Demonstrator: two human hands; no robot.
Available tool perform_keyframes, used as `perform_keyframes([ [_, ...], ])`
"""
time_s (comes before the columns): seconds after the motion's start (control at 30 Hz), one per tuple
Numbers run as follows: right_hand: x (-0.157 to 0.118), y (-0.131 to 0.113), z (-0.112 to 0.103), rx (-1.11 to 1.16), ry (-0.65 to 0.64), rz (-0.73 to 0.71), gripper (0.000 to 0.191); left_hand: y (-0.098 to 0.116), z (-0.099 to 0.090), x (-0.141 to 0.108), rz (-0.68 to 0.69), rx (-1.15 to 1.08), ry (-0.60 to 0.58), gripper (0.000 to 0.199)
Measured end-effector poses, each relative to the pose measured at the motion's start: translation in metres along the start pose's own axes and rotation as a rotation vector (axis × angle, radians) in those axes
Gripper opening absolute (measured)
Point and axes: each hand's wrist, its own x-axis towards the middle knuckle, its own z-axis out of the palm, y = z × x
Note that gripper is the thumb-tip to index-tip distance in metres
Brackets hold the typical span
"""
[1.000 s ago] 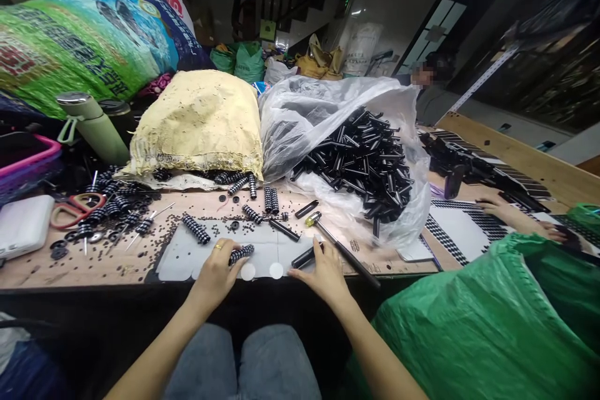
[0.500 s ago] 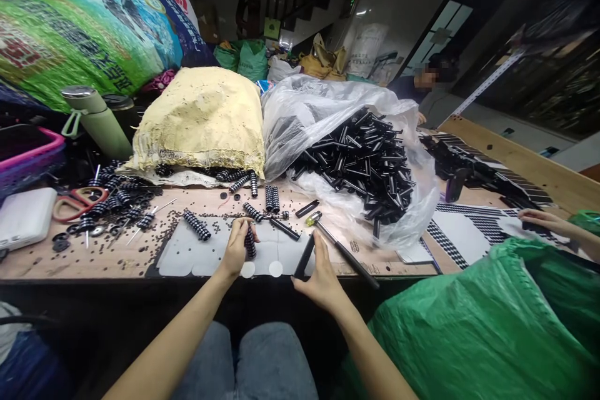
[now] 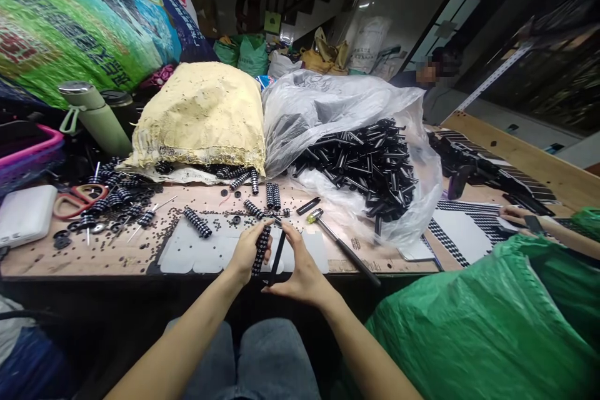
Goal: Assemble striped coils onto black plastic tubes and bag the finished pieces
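Note:
My left hand (image 3: 247,252) is closed on a black-and-white patterned roller (image 3: 261,251), held upright over the grey mat (image 3: 187,250). Right beside it, my right hand (image 3: 300,269) grips a slim black tube (image 3: 277,257) lengthwise between thumb and fingertips. The tops of the two pieces are close together; whether they touch I cannot tell. Another patterned roller (image 3: 197,222) lies on the mat's left part. To the right rests a hammer (image 3: 347,246) with a yellow-green head, near a loose black tube (image 3: 308,205).
A clear plastic bag (image 3: 304,100) spills many black tubes. Beside it sits a yellow sack (image 3: 201,112). Scissors (image 3: 79,200), a power bank (image 3: 27,215) and a green flask (image 3: 96,119) stand left. A green bag (image 3: 450,325) and another person's hand (image 3: 520,215) are at right.
My right hand has brought the black tube left, next to the patterned roller. My left hand has lifted the roller slightly and shifted it right. The other person's hand at right has moved left.

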Motion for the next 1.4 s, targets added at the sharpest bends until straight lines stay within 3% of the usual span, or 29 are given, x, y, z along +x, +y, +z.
perform_keyframes([
  [0.17,0.007,-0.002,0.001,0.026,-0.061,0.014,0.105,-0.001,0.007,0.000,0.006,0.030,0.066,0.035],
  [0.4,0.005,0.002,0.006,0.100,-0.069,0.043,0.107,-0.004,0.014,-0.003,-0.141,0.064,-0.007,0.038],
  [0.73,0.005,0.006,0.014,0.052,0.015,0.162,0.099,-0.009,0.016,0.010,-0.212,0.217,0.036,0.037],
  [0.8,0.004,0.010,0.019,-0.030,0.052,0.179,0.098,-0.014,0.013,0.010,-0.088,0.344,0.020,0.038],
  [0.9,0.001,0.021,0.029,-0.171,0.172,0.240,0.089,-0.027,0.008,0.009,0.299,0.741,-0.029,0.036],
  [0.97,-0.002,0.029,0.033,-0.251,0.221,0.275,0.079,-0.036,0.003,0.008,0.485,1.013,-0.079,0.045],
  [1.1,-0.017,0.048,0.013,-0.404,0.151,0.338,0.073,-0.045,-0.012,0.013,0.614,1.333,-0.188,0.044],
  [1.23,-0.040,0.072,-0.033,-0.730,0.262,0.668,0.048,-0.041,-0.031,0.018,0.756,1.474,-0.300,0.052],
  [1.3,-0.050,0.079,-0.049,-0.823,0.248,0.759,0.035,-0.042,-0.038,0.018,0.830,1.513,-0.311,0.057],
  [1.4,-0.057,0.079,-0.055,-0.853,0.209,0.799,0.023,-0.047,-0.046,0.019,0.938,1.541,-0.284,0.054],
])
